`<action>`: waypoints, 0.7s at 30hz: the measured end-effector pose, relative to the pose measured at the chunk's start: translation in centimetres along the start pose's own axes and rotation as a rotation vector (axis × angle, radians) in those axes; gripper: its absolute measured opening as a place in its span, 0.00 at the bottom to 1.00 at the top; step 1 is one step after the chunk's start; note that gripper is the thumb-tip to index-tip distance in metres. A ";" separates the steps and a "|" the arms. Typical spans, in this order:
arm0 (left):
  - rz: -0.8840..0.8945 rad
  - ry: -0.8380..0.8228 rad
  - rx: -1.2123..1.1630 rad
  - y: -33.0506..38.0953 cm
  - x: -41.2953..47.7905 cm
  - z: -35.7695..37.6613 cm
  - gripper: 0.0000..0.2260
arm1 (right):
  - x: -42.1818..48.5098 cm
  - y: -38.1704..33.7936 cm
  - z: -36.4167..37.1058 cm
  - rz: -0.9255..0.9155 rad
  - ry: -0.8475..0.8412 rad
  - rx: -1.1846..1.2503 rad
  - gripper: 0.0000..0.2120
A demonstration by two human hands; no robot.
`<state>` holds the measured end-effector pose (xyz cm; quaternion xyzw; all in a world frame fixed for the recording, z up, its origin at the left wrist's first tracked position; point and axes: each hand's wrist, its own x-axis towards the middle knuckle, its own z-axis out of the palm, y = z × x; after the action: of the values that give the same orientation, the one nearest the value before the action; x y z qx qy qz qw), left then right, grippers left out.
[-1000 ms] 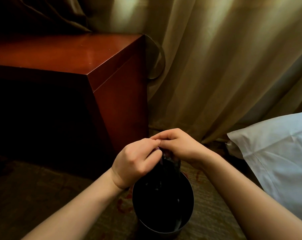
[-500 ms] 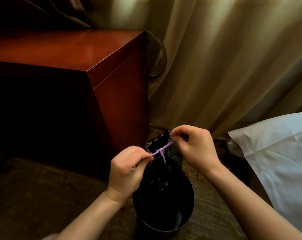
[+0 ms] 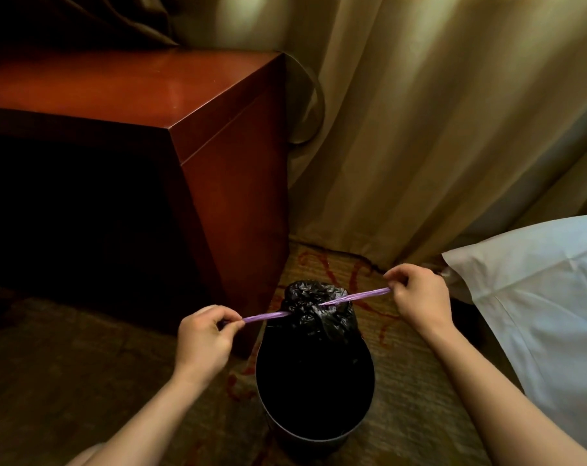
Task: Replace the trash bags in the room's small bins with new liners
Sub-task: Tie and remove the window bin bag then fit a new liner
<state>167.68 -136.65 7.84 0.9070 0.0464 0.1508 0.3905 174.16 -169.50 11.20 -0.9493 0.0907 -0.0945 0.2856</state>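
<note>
Both grips pinching drawstring (image 3: 355, 295), bag (image 3: 315, 311) between

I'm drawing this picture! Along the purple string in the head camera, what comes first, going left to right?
Left hand → purple string → black trash bag knotted shut, sticking out of the bin → right hand → white pillow.

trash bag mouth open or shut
Shut: the black bag is gathered at its neck, purple drawstring pulled taut between left hand and right hand.
</note>
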 end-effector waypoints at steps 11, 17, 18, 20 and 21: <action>0.053 -0.098 -0.163 2.3 -1.7 2.4 0.11 | -3.0 -2.5 2.9 -0.265 -0.291 0.187 0.13; 0.297 -0.314 0.298 5.5 -2.1 3.5 0.42 | -2.7 -1.7 1.1 -0.318 -0.729 0.270 0.47; 0.303 -0.358 0.405 5.8 -1.9 4.0 0.46 | -2.8 -1.6 1.0 -0.351 -0.745 0.232 0.51; 0.300 -0.394 0.476 6.2 -1.3 5.0 0.49 | -3.0 -1.6 1.2 -0.498 -0.570 0.103 0.55; 0.307 -0.389 0.466 6.3 -1.1 5.4 0.48 | -3.0 -1.7 1.4 -0.579 -0.469 0.049 0.54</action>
<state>168.12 -144.96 8.58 0.9800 -0.1331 0.0173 0.1469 171.73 -166.69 10.65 -0.9244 -0.2516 0.0464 0.2829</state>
